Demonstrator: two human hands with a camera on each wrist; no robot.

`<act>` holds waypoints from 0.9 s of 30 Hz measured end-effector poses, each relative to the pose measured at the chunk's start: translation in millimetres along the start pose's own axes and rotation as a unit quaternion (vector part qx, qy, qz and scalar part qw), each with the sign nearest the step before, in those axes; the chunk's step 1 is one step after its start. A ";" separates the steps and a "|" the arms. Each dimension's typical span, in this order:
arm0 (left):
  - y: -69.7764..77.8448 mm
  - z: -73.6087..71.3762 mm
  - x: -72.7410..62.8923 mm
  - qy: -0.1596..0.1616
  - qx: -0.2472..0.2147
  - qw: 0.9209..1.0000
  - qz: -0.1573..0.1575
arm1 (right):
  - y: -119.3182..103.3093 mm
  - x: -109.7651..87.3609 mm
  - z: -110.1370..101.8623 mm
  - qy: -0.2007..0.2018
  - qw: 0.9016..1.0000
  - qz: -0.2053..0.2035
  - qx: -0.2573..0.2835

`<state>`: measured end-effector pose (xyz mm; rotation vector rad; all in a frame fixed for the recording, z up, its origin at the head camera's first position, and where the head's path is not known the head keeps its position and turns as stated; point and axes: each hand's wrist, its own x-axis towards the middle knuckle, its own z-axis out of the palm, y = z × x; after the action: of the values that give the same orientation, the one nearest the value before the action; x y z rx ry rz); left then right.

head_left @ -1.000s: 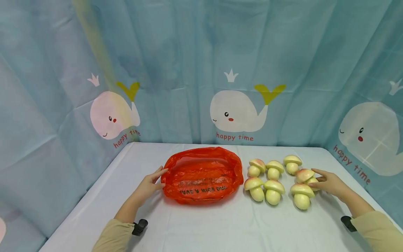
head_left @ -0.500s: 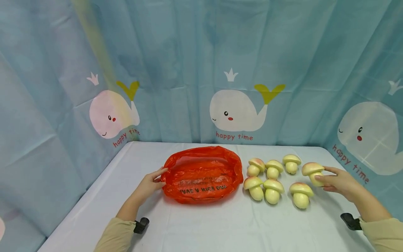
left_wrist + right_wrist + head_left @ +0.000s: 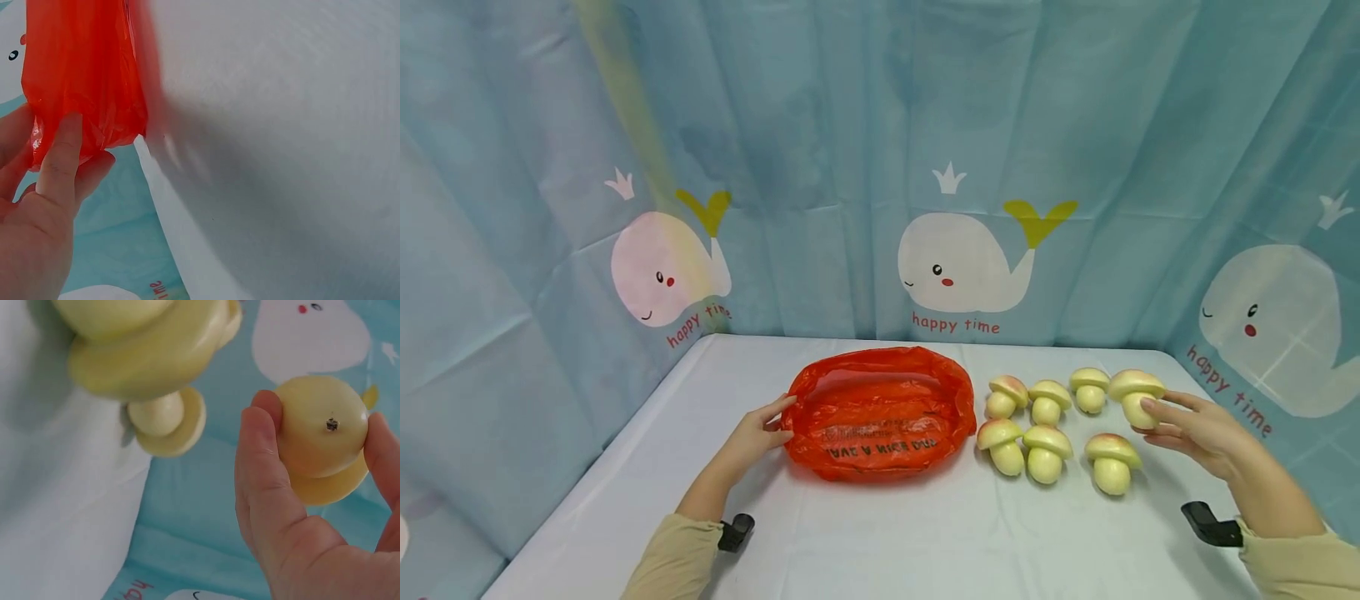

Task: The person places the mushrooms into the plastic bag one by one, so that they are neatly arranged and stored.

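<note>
1. Pinches by the stem, between thumb and fingers of the right hand point(image 3: 1199, 429), a pale yellow-green, mushroom-shaped piece with a domed cap point(image 3: 1135, 398); held above the table, likely gripped there for the narrow stem's easy fit between the fingertips.
2. Pinches at its left end, with the left hand point(image 3: 752, 440), a wide-mouthed bag of thin, translucent red plastic point(image 3: 850, 468); probably to steady the limp wall and keep the mouth spread.
3. Right of the bag, on a white cloth-covered table point(image 3: 925, 542): six similar mushroom-shaped pieces point(image 3: 1048, 403), loosely clustered, perhaps for easy reach by the nearer hand.
4. Looks smooth and faintly glossy on rounded caps and stems, blushed pink in places, with a small dark mark on the held stem's base; cannot tell the material.
5. Crinkles softly along the bag's rim, with dark lettering across the front.
</note>
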<state>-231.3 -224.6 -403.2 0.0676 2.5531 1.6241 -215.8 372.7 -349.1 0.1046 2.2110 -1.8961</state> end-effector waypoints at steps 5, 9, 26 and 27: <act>-1.5 1.8 0.1 0.007 -0.006 1.000 0.014 | -2.1 3.2 10.1 -0.034 0.993 -0.018 0.108; -3.0 3.4 1.6 0.014 -0.007 0.999 0.033 | -4.8 5.0 19.1 -0.042 0.987 -0.020 0.156; -0.3 4.8 1.9 0.003 0.011 1.000 0.022 | -29.2 14.7 54.6 -0.110 0.958 -0.032 0.264; -0.7 4.6 1.8 0.003 0.011 1.000 0.022 | -30.8 15.3 57.2 -0.113 0.957 -0.030 0.266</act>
<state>-232.5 -220.7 -405.9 0.1228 2.5913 1.6145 -229.7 310.1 -330.6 -0.0902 1.5316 -2.3550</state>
